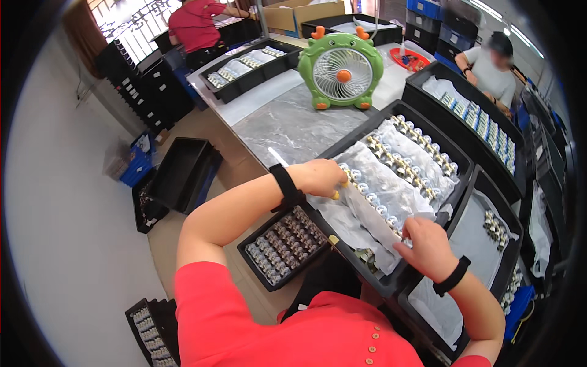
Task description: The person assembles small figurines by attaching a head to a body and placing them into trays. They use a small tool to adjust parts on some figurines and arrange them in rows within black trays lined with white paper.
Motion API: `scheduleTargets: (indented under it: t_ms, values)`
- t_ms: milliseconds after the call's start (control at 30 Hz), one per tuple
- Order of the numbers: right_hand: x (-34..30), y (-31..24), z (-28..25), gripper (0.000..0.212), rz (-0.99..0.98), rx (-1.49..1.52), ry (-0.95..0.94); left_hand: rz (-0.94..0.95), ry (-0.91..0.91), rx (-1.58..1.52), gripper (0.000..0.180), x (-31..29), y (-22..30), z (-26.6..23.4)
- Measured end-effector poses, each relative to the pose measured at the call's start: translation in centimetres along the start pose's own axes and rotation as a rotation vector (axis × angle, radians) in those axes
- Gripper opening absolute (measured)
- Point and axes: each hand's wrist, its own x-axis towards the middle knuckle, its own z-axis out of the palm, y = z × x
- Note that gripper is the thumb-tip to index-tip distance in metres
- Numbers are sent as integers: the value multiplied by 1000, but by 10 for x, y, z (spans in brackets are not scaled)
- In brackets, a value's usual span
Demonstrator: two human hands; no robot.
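In front of me is a black tray (461, 160) holding rows of small shiny metal parts (400, 168) with white paper between the rows. At the row nearest me, my left hand (321, 177) is closed at the far-left end of a white paper strip (369, 221), with yellow on its fingertips. My right hand (427, 246) pinches near the strip's other end, its thumb and forefinger together. The strip stands slightly raised along the row of metal parts (367, 194). Crumpled paper lies on the near side of the tray.
A green fan (342, 73) stands on the grey table (275, 125). To the right are a paper-lined tray (437, 293) with a few parts and a fuller tray (483, 131). Below sits another filled tray (286, 246). Two people work farther off.
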Motion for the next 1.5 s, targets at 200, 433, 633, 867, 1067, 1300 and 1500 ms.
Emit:
scheduleTargets:
  t_ms: [200, 433, 633, 867, 1067, 1300, 1500]
  values:
    - [-8, -19, 17, 31, -150, 10, -227, -34, 7, 39, 37, 1, 10, 3]
    - [-10, -18, 30, 33, -182, -272, -144, -47, -17, 64, 43, 4, 21, 3]
    - [-7, -18, 40, 22, -142, -262, -146, -130, -58, 45, 65, -6, 31, 4]
    - [-5, -10, 50, 7, -144, -153, -241, -127, -70, 76, 77, -15, 33, 4]
    - [-5, -24, 41, 14, -34, -7, -187, -119, -66, 71, 78, -16, 27, 7]
    - [-4, -7, 57, 11, -160, 72, -218, -111, -91, -29, 76, -10, 17, 3]
    - [-4, -11, 47, 11, -186, 147, -252, -77, -92, -48, 69, -18, 26, -4]
